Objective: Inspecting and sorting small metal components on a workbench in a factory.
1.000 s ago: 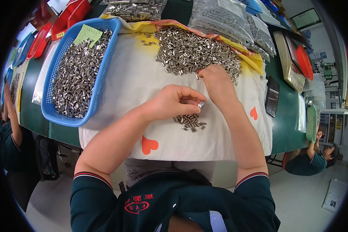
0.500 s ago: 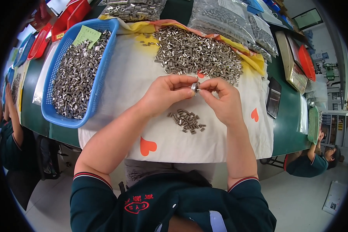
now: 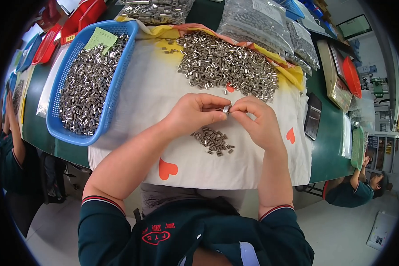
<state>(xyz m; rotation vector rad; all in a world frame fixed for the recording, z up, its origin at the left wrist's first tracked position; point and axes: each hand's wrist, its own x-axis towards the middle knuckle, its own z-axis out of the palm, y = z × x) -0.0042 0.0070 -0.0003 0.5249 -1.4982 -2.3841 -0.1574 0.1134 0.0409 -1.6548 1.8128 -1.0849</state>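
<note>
Above the middle of the cloth-covered worktop (image 3: 252,164), the left hand (image 3: 194,113) and right hand (image 3: 258,120) together pinched one small metal sleeve (image 3: 226,109) between their fingers, apparently inspecting it. A small pile (image 3: 213,141) lay just below, the large heap (image 3: 228,66) toward the far edge, and a blue basket (image 3: 115,84) at the left.

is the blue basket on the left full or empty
Nearly full: the blue basket holds small metal sleeves across almost its whole floor, with a green paper slip on top.
</note>
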